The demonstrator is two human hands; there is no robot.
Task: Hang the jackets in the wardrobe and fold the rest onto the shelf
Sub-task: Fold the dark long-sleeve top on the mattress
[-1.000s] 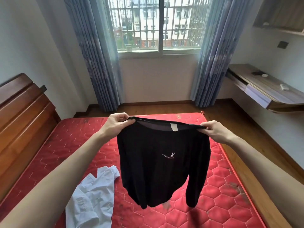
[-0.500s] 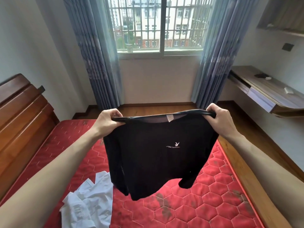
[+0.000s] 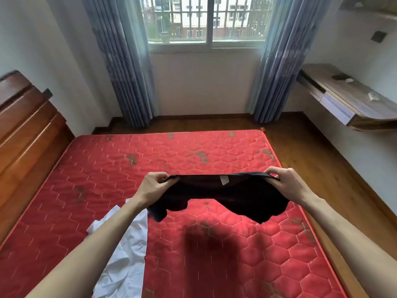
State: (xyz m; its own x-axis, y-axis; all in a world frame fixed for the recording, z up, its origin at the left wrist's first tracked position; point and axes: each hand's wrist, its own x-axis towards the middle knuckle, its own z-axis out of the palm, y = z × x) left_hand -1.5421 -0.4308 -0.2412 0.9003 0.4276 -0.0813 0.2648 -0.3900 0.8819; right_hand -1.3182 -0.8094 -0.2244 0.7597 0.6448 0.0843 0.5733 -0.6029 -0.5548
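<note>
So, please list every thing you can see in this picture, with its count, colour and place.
black top: one, black, held in the air above the mattress
white garment: one, white, crumpled on the mattress, lower left
mattress: one, red, quilted, centre
headboard: one, brown wood, left
curtains: two, blue-grey, beside the window
window: one, barred, back wall
wall desk: one, wood, right, with small items on it
left hand: fingers grip the top's left shoulder
right hand: fingers grip its right shoulder
</note>
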